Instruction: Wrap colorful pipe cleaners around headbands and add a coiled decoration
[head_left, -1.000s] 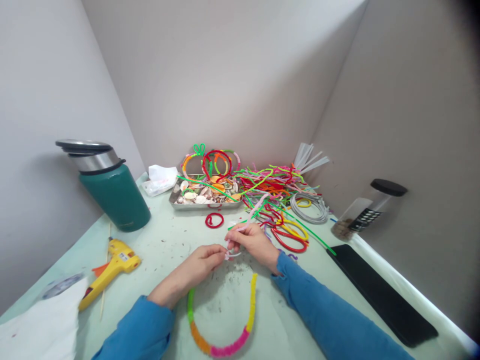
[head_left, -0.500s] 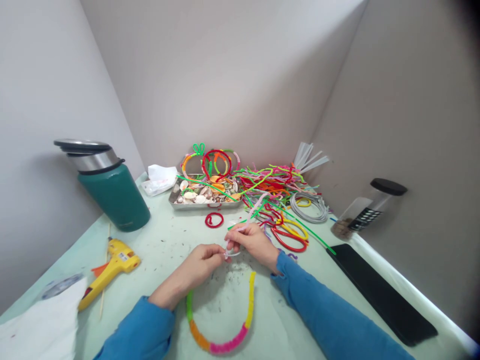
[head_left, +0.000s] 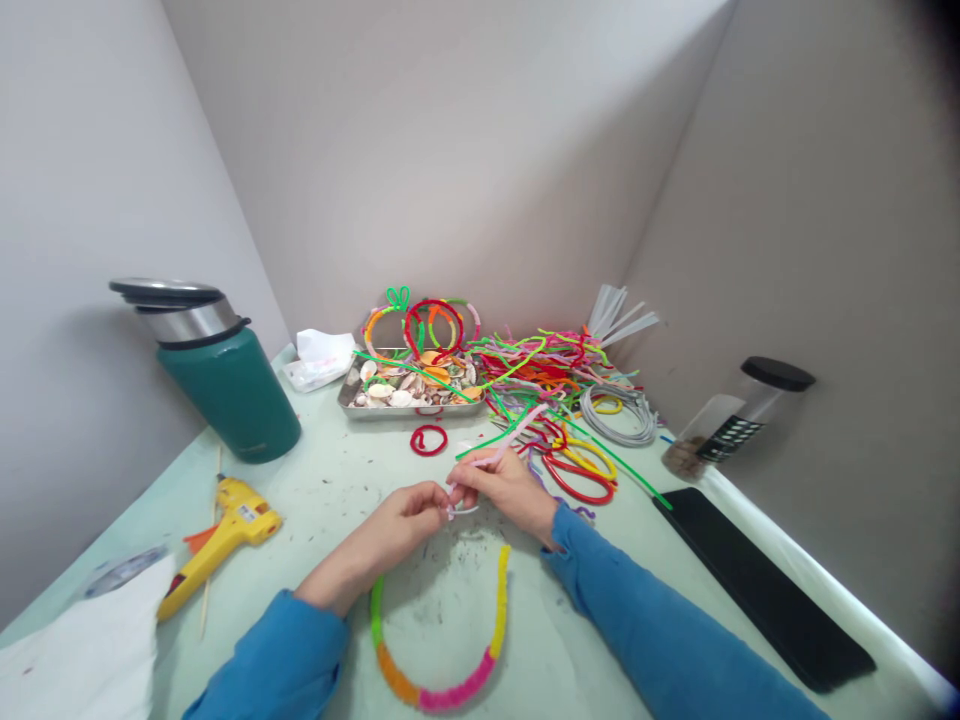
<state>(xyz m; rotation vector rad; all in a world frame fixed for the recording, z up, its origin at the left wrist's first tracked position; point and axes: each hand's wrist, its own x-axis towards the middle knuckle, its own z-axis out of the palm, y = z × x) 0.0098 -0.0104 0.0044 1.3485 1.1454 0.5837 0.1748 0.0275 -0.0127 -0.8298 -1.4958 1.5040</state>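
- Left hand (head_left: 411, 512): palm inward, finger and thumb pinched on the pink stem's (head_left: 529, 422) lower end.
- Right hand (head_left: 501, 488): fingers curled closed around that stem, which points to 1 o'clock.
- Multicoloured arc (head_left: 456, 697): 6 o'clock, between the sleeves.
- Glue gun (head_left: 241, 516): 9.
- Shell tray (head_left: 412, 412): 11.
- Worktop (head_left: 360, 450) edge: beyond black slab (head_left: 765, 592), 4.

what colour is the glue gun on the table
The glue gun is yellow, seen best in the head view.

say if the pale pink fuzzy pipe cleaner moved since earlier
Yes, the pipe cleaner has its free end farther right and lower, against the rectangular silver metal tray.
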